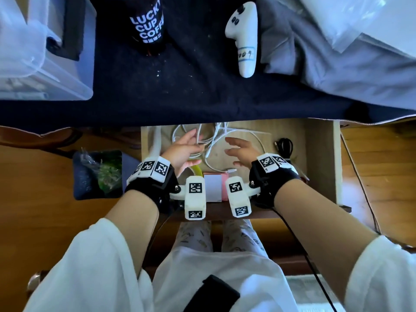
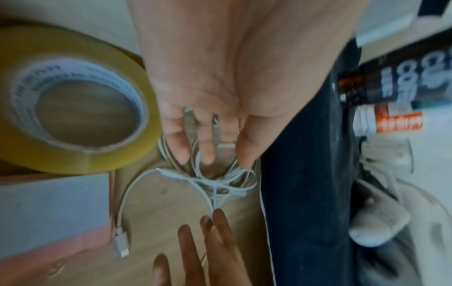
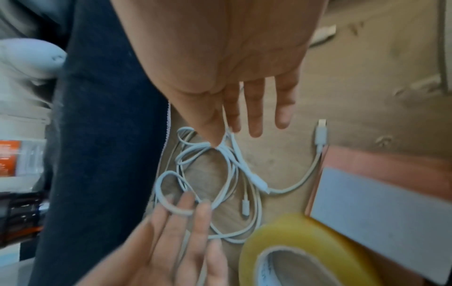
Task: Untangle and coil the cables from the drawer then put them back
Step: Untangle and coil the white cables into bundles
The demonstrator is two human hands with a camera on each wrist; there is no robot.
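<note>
A tangle of white cables (image 1: 213,140) lies on the wooden floor of the open drawer (image 1: 319,154), just below the table edge. My left hand (image 1: 191,147) hovers over the tangle's left side with fingers straight; cable loops (image 2: 220,180) show between and beyond its fingers. My right hand (image 1: 231,152) is spread flat over the right side, and its thumb tip touches a knot of cable (image 3: 220,149). One loop (image 3: 181,211) crosses the left hand's fingers (image 3: 171,232). A white plug (image 3: 321,133) lies loose beside them. Neither hand grips anything.
A yellow tape roll (image 2: 73,108) and a grey and pink box (image 1: 212,185) fill the drawer's near side; a black cable (image 1: 284,146) lies at its right. On the navy-covered table (image 1: 202,104) stand a coffee cup (image 1: 148,23), a white controller (image 1: 244,39) and a clear plastic bin (image 1: 33,64).
</note>
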